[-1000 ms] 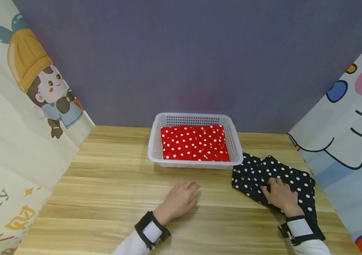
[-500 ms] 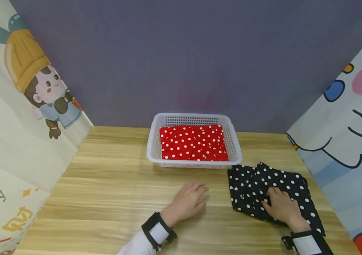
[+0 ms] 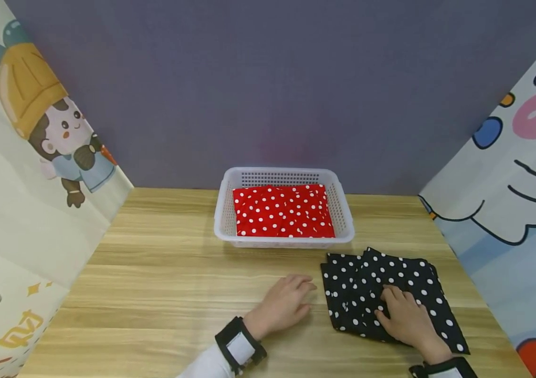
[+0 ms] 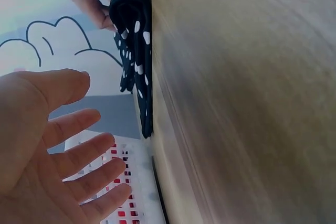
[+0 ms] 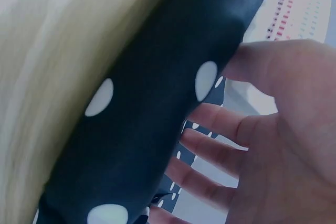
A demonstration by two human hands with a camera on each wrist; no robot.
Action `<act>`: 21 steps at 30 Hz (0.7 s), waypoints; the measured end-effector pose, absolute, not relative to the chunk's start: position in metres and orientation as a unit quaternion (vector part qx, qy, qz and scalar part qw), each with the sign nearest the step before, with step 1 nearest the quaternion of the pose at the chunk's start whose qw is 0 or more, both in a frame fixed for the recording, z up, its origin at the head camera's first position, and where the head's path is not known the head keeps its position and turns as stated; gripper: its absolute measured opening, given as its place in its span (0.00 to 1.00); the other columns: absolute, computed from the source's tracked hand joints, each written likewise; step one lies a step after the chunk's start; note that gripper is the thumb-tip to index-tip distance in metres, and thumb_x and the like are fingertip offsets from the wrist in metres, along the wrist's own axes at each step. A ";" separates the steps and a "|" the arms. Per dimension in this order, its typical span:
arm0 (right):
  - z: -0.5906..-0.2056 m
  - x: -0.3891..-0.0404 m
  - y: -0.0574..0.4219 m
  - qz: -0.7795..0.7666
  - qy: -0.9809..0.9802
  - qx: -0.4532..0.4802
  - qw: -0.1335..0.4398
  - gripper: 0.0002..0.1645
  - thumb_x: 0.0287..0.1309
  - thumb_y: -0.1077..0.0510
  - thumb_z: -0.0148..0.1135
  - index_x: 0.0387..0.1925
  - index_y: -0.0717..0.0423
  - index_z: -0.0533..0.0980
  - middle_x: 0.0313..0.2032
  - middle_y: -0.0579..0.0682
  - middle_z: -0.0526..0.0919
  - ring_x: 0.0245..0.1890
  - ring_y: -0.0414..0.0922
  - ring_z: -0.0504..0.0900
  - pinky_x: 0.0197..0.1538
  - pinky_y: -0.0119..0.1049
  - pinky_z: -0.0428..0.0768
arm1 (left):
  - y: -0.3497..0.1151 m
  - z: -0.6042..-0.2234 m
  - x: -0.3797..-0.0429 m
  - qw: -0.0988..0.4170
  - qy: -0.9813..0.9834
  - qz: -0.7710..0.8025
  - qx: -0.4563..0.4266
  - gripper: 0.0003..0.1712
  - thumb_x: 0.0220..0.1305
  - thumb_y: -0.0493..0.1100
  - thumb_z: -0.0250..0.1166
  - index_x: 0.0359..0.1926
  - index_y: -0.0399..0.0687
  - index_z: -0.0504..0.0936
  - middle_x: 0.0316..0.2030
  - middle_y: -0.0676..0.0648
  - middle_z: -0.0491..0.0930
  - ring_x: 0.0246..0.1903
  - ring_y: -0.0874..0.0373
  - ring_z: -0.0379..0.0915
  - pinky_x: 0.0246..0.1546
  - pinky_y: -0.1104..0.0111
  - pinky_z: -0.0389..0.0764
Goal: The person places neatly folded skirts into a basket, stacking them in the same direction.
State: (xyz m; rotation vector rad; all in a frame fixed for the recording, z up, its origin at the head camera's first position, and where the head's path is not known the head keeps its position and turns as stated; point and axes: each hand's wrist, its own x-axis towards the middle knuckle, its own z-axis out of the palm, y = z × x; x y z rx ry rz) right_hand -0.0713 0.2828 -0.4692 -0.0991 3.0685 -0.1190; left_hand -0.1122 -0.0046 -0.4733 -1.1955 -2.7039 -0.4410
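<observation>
Head view, grained tabletop (image 3: 154,294), grey wall (image 3: 272,89), left hand (image 3: 283,304) relaxed, empty, right hand (image 3: 408,321) relaxed on black cloth (image 3: 359,294)

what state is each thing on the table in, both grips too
White perforated plastic basket: upright, occupied
Red white-dotted cloth: folded, inside the basket
Black white-dotted cloth: folded, lying on the wood-grain table
Left bare-handed grip: fingers apart, holding nothing
Right bare-handed grip: resting on the black cloth

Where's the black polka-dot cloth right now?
In the head view, the black cloth lies on the table, right of centre, under the right hand.
</observation>
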 end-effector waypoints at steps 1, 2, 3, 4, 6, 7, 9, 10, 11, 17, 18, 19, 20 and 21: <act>-0.469 -0.070 0.280 -0.038 0.998 -0.034 0.036 0.16 0.46 0.52 0.65 0.34 0.56 0.72 0.51 0.64 0.72 0.44 0.63 0.72 0.37 0.65 0.70 | -0.004 -0.473 -0.112 0.075 -0.901 -0.147 -0.400 0.24 0.56 0.50 0.63 0.54 0.50 0.74 0.57 0.47 0.71 0.57 0.54 0.67 0.58 0.63 0.67; -0.469 -0.070 0.277 -0.036 0.998 -0.037 0.037 0.17 0.46 0.51 0.65 0.34 0.56 0.72 0.51 0.64 0.72 0.44 0.62 0.72 0.37 0.65 0.70 | -0.004 -0.473 -0.111 0.074 -0.901 -0.147 -0.402 0.24 0.57 0.50 0.63 0.54 0.50 0.74 0.57 0.48 0.71 0.57 0.54 0.67 0.59 0.64 0.67; -0.468 -0.069 0.275 -0.034 0.998 -0.039 0.039 0.17 0.46 0.51 0.65 0.34 0.55 0.72 0.52 0.63 0.72 0.44 0.62 0.72 0.37 0.65 0.70 | -0.004 -0.472 -0.111 0.072 -0.900 -0.147 -0.404 0.24 0.57 0.51 0.63 0.54 0.50 0.74 0.57 0.48 0.71 0.57 0.54 0.67 0.59 0.64 0.67; -0.468 -0.068 0.272 -0.033 0.998 -0.043 0.039 0.17 0.46 0.50 0.66 0.34 0.55 0.72 0.52 0.63 0.72 0.45 0.62 0.72 0.37 0.65 0.71 | -0.004 -0.472 -0.110 0.069 -0.899 -0.148 -0.406 0.24 0.57 0.50 0.62 0.55 0.50 0.74 0.57 0.48 0.71 0.57 0.55 0.67 0.59 0.64 0.66; -0.468 -0.067 0.266 -0.034 0.997 -0.052 0.040 0.17 0.46 0.50 0.66 0.35 0.54 0.72 0.52 0.62 0.73 0.45 0.62 0.73 0.38 0.65 0.71 | -0.002 -0.471 -0.109 0.059 -0.897 -0.153 -0.410 0.24 0.58 0.51 0.62 0.55 0.50 0.74 0.57 0.48 0.71 0.57 0.55 0.66 0.60 0.63 0.65; -0.468 -0.067 0.263 -0.034 0.997 -0.058 0.040 0.17 0.46 0.49 0.66 0.35 0.54 0.73 0.52 0.61 0.73 0.46 0.62 0.73 0.38 0.65 0.71 | -0.002 -0.471 -0.109 0.054 -0.897 -0.155 -0.411 0.24 0.58 0.51 0.62 0.55 0.50 0.74 0.57 0.48 0.71 0.57 0.55 0.66 0.60 0.64 0.64; -0.468 -0.066 0.257 -0.039 0.996 -0.070 0.036 0.17 0.46 0.48 0.66 0.36 0.53 0.74 0.53 0.60 0.73 0.47 0.61 0.73 0.39 0.65 0.71 | 0.000 -0.470 -0.108 0.038 -0.895 -0.162 -0.414 0.24 0.59 0.51 0.61 0.55 0.50 0.74 0.58 0.49 0.70 0.58 0.56 0.65 0.61 0.64 0.64; -0.468 -0.066 0.254 -0.042 0.996 -0.075 0.035 0.18 0.47 0.48 0.66 0.36 0.53 0.74 0.53 0.60 0.73 0.47 0.61 0.73 0.39 0.65 0.71 | 0.000 -0.470 -0.108 0.029 -0.894 -0.167 -0.415 0.23 0.59 0.51 0.61 0.55 0.51 0.74 0.58 0.49 0.70 0.58 0.57 0.65 0.61 0.64 0.64; -0.468 -0.065 0.251 -0.045 0.995 -0.080 0.036 0.18 0.47 0.48 0.66 0.37 0.52 0.74 0.54 0.59 0.73 0.48 0.61 0.73 0.40 0.65 0.71 | 0.001 -0.469 -0.107 0.019 -0.893 -0.171 -0.417 0.23 0.59 0.51 0.61 0.55 0.51 0.74 0.59 0.50 0.69 0.58 0.57 0.65 0.61 0.65 0.64; -0.467 -0.064 0.233 -0.054 0.993 -0.099 0.039 0.19 0.48 0.46 0.65 0.40 0.50 0.76 0.56 0.56 0.73 0.51 0.57 0.72 0.43 0.65 0.71 | 0.003 -0.468 -0.104 -0.029 -0.886 -0.167 -0.432 0.23 0.61 0.54 0.59 0.56 0.52 0.74 0.59 0.51 0.69 0.59 0.59 0.64 0.60 0.67 0.65; -0.467 -0.064 0.230 -0.055 0.993 -0.100 0.040 0.19 0.48 0.46 0.65 0.41 0.50 0.76 0.56 0.55 0.73 0.52 0.57 0.72 0.43 0.64 0.71 | 0.002 -0.468 -0.103 -0.036 -0.886 -0.165 -0.432 0.23 0.61 0.54 0.58 0.56 0.52 0.74 0.59 0.51 0.69 0.58 0.59 0.65 0.59 0.67 0.66; -0.467 -0.063 0.227 -0.056 0.992 -0.103 0.041 0.19 0.48 0.45 0.65 0.41 0.50 0.76 0.56 0.55 0.73 0.52 0.57 0.72 0.44 0.64 0.71 | 0.002 -0.468 -0.103 -0.042 -0.886 -0.165 -0.431 0.24 0.61 0.54 0.59 0.56 0.52 0.74 0.59 0.51 0.69 0.58 0.59 0.65 0.59 0.67 0.67; -0.466 -0.063 0.224 -0.060 0.992 -0.104 0.042 0.20 0.48 0.45 0.65 0.41 0.49 0.76 0.57 0.54 0.73 0.52 0.56 0.72 0.44 0.64 0.71 | 0.001 -0.469 -0.102 -0.048 -0.887 -0.163 -0.430 0.24 0.61 0.54 0.59 0.56 0.52 0.74 0.58 0.51 0.70 0.57 0.60 0.66 0.58 0.68 0.67; -0.466 -0.063 0.221 -0.062 0.992 -0.105 0.044 0.20 0.48 0.45 0.64 0.42 0.49 0.76 0.57 0.54 0.72 0.53 0.56 0.71 0.44 0.64 0.71 | 0.000 -0.469 -0.102 -0.054 -0.888 -0.160 -0.428 0.24 0.61 0.54 0.59 0.56 0.51 0.75 0.58 0.51 0.70 0.56 0.60 0.66 0.57 0.68 0.68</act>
